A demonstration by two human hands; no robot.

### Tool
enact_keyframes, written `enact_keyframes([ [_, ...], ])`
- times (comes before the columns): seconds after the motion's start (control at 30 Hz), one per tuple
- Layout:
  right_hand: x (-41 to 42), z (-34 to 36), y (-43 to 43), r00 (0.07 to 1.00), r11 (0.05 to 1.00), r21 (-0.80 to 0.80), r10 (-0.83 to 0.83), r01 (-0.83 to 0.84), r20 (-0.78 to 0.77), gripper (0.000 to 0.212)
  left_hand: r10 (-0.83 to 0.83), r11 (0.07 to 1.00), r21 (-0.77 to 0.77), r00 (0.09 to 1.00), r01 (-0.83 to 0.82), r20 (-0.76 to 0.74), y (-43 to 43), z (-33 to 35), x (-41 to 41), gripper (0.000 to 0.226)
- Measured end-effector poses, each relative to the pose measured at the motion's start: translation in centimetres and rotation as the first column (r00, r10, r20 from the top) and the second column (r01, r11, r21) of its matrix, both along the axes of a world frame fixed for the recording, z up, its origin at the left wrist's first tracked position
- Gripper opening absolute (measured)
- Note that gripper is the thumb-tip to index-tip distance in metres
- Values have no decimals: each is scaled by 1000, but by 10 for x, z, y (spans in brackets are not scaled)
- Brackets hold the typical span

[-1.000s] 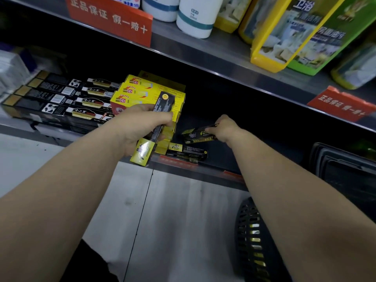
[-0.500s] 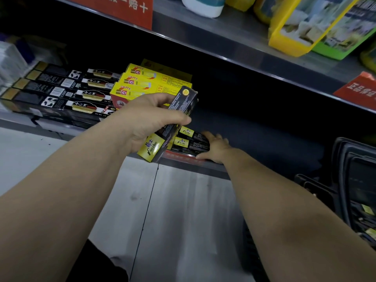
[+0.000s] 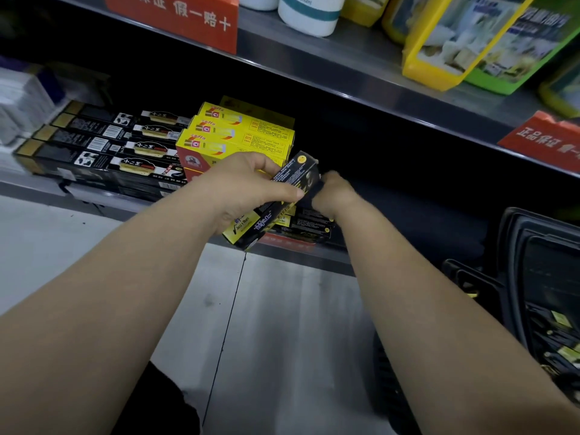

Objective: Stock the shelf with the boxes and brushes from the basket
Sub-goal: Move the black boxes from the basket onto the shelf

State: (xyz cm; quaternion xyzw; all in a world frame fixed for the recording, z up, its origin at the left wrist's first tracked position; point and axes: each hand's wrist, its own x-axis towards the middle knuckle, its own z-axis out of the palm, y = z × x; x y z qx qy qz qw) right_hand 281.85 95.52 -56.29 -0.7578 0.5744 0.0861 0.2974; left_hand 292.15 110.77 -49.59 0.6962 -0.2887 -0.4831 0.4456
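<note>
Your left hand grips a tilted bundle of black boxes just in front of the yellow stack, over the shelf edge, and your right hand, flat on the shelved boxes half a second ago, now curls round the bundle's upper end.

A retail shop: metal shelves stocked with rows of boxed goods and red promotional tags along the top of the frame.

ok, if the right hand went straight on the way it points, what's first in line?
The black-and-yellow box held by the left hand: the right hand points up-left at its edge and seems to touch it. Yellow boxes lie beyond; depth unclear.
</note>
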Motion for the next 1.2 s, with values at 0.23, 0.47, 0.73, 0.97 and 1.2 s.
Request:
enact_keyframes([
  [0.23, -21, 97, 55, 749, 765, -231, 641, -602, 169, 72, -69, 997, 33, 985, 64, 160, 3, 0, -6, 29],
  [0.47, -50, 90, 31, 823, 818, -126, 536, -561, -186, 33, -62, 997, -19, 938, 73, 342, 3, -2, -2, 22],
  [0.73, -36, 45, -21, 782, 910, -62, 317, -411, -537, 36, -151, 988, 33, 914, 149, 378, 4, -9, 1, 12],
  [0.97, -18, -16, -38, 940, 983, -46, 155, -177, -305, 55, -188, 982, 102, 894, 160, 407, 0, -13, 1, 15],
  [1.2, -20, -55, -29, 981, 995, 21, 103, -101, -162, 55, -156, 985, 133, 905, 111, 395, -4, -16, 4, 9],
])
